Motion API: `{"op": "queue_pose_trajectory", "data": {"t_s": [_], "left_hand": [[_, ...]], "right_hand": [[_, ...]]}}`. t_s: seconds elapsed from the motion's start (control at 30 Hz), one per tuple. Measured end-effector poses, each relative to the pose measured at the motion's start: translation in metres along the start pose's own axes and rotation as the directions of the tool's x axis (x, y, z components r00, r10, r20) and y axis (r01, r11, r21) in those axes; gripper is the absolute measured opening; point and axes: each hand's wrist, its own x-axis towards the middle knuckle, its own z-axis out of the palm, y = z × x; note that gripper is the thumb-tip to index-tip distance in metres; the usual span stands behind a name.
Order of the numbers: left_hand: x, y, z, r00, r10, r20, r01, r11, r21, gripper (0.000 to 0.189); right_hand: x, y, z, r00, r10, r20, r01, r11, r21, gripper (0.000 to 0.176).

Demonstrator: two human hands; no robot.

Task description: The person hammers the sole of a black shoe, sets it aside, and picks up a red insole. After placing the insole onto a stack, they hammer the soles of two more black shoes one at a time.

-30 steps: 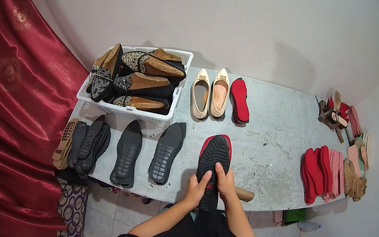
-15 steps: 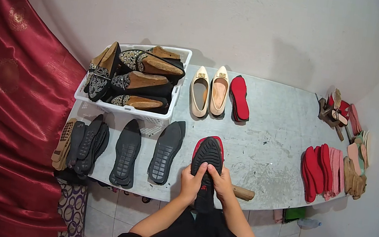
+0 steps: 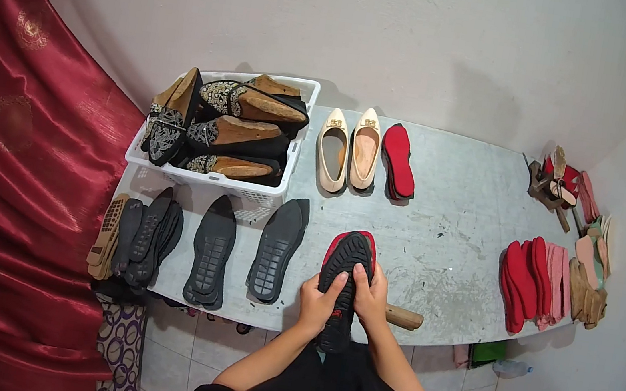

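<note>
A black ridged shoe sole (image 3: pixel 348 261) is held at the table's front edge, its tread facing up. Behind its toe end shows the rim of a red insole (image 3: pixel 338 240). My left hand (image 3: pixel 318 301) grips the sole's left side, thumb pressed on the tread. On the opposite side, my right hand (image 3: pixel 370 295) is wrapped round it, its thumb lying higher on the tread. The fingers under the sole are hidden. Just right of my right hand lies a wooden handle (image 3: pixel 403 317), its other end covered.
A white basket (image 3: pixel 202 178) holds embellished shoes on wooden lasts. Dark soles (image 3: pixel 211 253) stand in stacks at left. Cream flats (image 3: pixel 365 151) and a red insole stack (image 3: pixel 399 162) sit at the back. Red insoles (image 3: pixel 514 282) and wooden pieces lie right. A red curtain (image 3: pixel 32 178) hangs left.
The sole has tilted slightly and shifted down, so more of the red edge shows at its upper left. My right thumb has moved up and right, apart from the left thumb.
</note>
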Motion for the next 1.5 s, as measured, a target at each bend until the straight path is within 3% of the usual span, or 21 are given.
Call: {"op": "queue_pose_trajectory", "data": {"t_s": [0.2, 0.3, 0.4, 0.47, 0.53, 0.63, 0.67, 0.73, 0.8, 0.83, 0.87, 0.9, 0.93, 0.97, 1.03, 1.2, 1.27, 1.4, 1.47, 1.5], "left_hand": [[0.005, 0.001, 0.001, 1.0, -0.027, 0.002, 0.027, 0.999, -0.047, 0.029], [0.01, -0.004, 0.0, 1.0, 0.019, 0.004, -0.019, 0.997, 0.076, 0.031], [0.011, 0.007, 0.007, 0.998, -0.004, 0.055, 0.004, 1.0, -0.005, 0.033], [0.009, 0.017, 0.009, 0.983, -0.052, 0.179, 0.08, 0.984, -0.156, 0.032], [0.009, 0.008, 0.009, 0.985, -0.006, 0.17, 0.024, 0.994, -0.105, 0.031], [0.005, 0.007, 0.007, 0.987, 0.083, 0.139, -0.082, 0.997, -0.012, 0.029], [0.005, 0.007, 0.007, 0.985, 0.125, 0.118, -0.13, 0.991, 0.029, 0.028], [0.006, 0.003, 0.003, 0.992, 0.093, 0.084, -0.093, 0.996, -0.009, 0.028], [0.007, 0.004, -0.001, 0.997, 0.06, 0.051, -0.058, 0.997, -0.048, 0.028], [0.008, 0.008, -0.003, 0.997, 0.072, 0.011, -0.071, 0.995, -0.073, 0.028], [0.008, 0.011, -0.004, 0.996, 0.083, -0.029, -0.085, 0.992, -0.097, 0.028], [0.008, 0.015, -0.006, 0.994, 0.098, -0.049, -0.102, 0.991, -0.083, 0.028], [0.009, 0.013, -0.009, 0.994, 0.096, -0.049, -0.1, 0.992, -0.083, 0.028], [0.012, 0.011, -0.012, 0.993, 0.103, -0.054, -0.107, 0.991, -0.084, 0.028], [0.014, 0.011, -0.014, 0.99, 0.123, -0.074, -0.129, 0.989, -0.076, 0.028], [0.011, 0.015, -0.014, 0.982, 0.167, -0.087, -0.171, 0.984, -0.04, 0.028], [0.013, 0.016, -0.014, 0.98, 0.177, -0.094, -0.18, 0.983, -0.03, 0.027], [0.013, 0.017, -0.013, 0.958, 0.256, -0.132, -0.255, 0.967, 0.022, 0.023], [0.013, 0.016, -0.013, 0.94, 0.291, -0.177, -0.29, 0.956, 0.034, 0.022], [0.013, 0.014, -0.016, 0.944, 0.285, -0.169, -0.283, 0.958, 0.034, 0.021]], "right_hand": [[0.004, -0.008, 0.004, 1.0, -0.002, -0.004, 0.002, 0.999, 0.036, 0.026], [0.006, -0.01, 0.003, 1.0, 0.003, -0.024, -0.002, 0.999, 0.054, 0.027], [0.009, -0.017, 0.003, 0.998, -0.011, -0.064, 0.017, 0.996, 0.086, 0.027], [0.011, -0.025, 0.001, 0.994, -0.02, -0.107, 0.035, 0.99, 0.14, 0.026], [0.012, -0.028, 0.001, 0.993, -0.011, -0.119, 0.035, 0.978, 0.207, 0.024], [0.012, -0.022, -0.006, 0.998, 0.011, -0.067, -0.001, 0.989, 0.147, 0.031], [0.01, -0.02, -0.009, 0.998, 0.041, -0.055, -0.026, 0.967, 0.252, 0.034], [0.007, -0.013, -0.017, 0.997, 0.07, -0.032, -0.054, 0.933, 0.355, 0.038], [0.003, -0.002, -0.035, 0.987, 0.069, 0.147, -0.121, 0.918, 0.377, 0.043], [0.001, 0.008, -0.042, 0.994, 0.099, 0.037, -0.101, 0.992, 0.075, 0.037], [-0.002, 0.013, -0.052, 0.978, 0.206, 0.017, -0.189, 0.924, -0.331, 0.034], [-0.007, 0.027, -0.062, 0.995, 0.086, 0.045, -0.036, 0.757, -0.652, 0.037], [-0.016, 0.035, -0.067, 0.993, -0.016, 0.114, 0.108, 0.47, -0.876, 0.042], [-0.024, 0.042, -0.073, 0.994, -0.015, 0.111, 0.105, 0.469, -0.877, 0.042], [-0.035, 0.04, -0.076, 0.992, 0.09, 0.084, 0.062, 0.228, -0.972, 0.047], [-0.037, 0.06, -0.093, 0.994, 0.087, 0.072, 0.052, 0.211, -0.976, 0.037], [-0.034, 0.051, -0.091, 0.988, 0.053, 0.146, 0.139, 0.112, -0.984, 0.034], [-0.025, 0.032, -0.086, 0.981, -0.063, 0.182, 0.189, 0.143, -0.972, 0.026], [-0.02, 0.022, -0.076, 0.99, -0.142, 0.009, 0.047, 0.271, -0.961, 0.024], [-0.016, 0.024, -0.079, 0.99, -0.141, 0.01, 0.049, 0.271, -0.961, 0.024]]}}
